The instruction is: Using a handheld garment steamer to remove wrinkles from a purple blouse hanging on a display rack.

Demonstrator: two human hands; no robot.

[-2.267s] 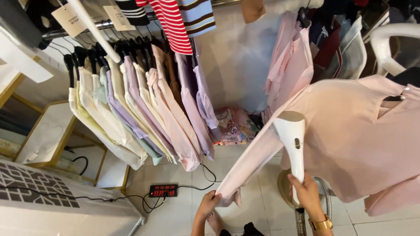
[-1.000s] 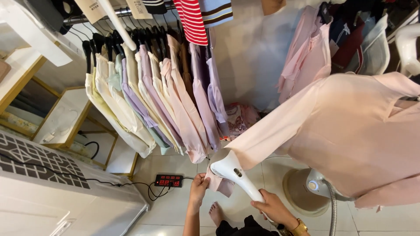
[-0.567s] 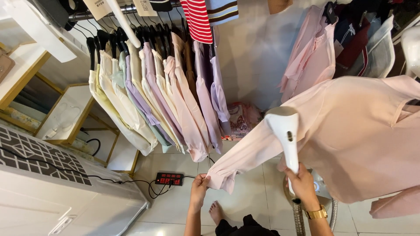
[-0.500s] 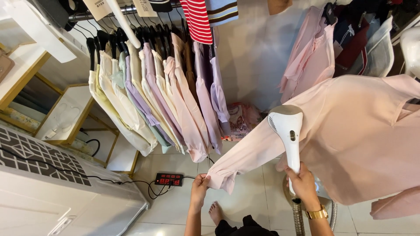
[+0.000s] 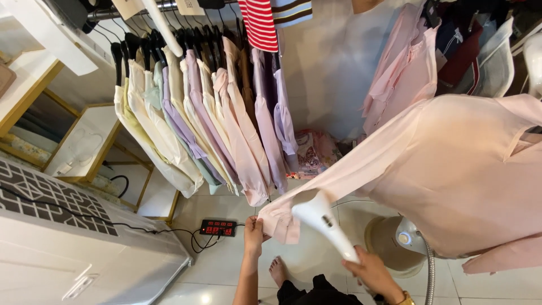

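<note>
Setting: clothes rack [image 5: 197, 107] above tiled floor [image 5: 226, 265].
Left hand [image 5: 253, 230]: pinching pink shirt [image 5: 451, 169] cuff.
Right hand [image 5: 370, 270]: gripping white steamer [image 5: 322, 220].

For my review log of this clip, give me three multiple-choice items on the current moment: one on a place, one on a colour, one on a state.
1. Where is the steamer head?
A. by the sleeve cuff
B. at the collar
C. on the floor

2. What colour is the blouse being worked on?
A. navy
B. pale pink
C. green

3. How is the sleeve held?
A. rolled up
B. hanging slack
C. pulled out straight by the cuff

Answers:
1 A, the white head sits just beside the cuff.
2 B, its whole body is pale pink.
3 C, the left hand pinches the cuff and the sleeve runs taut, while the right hand grips the steamer handle.
</note>
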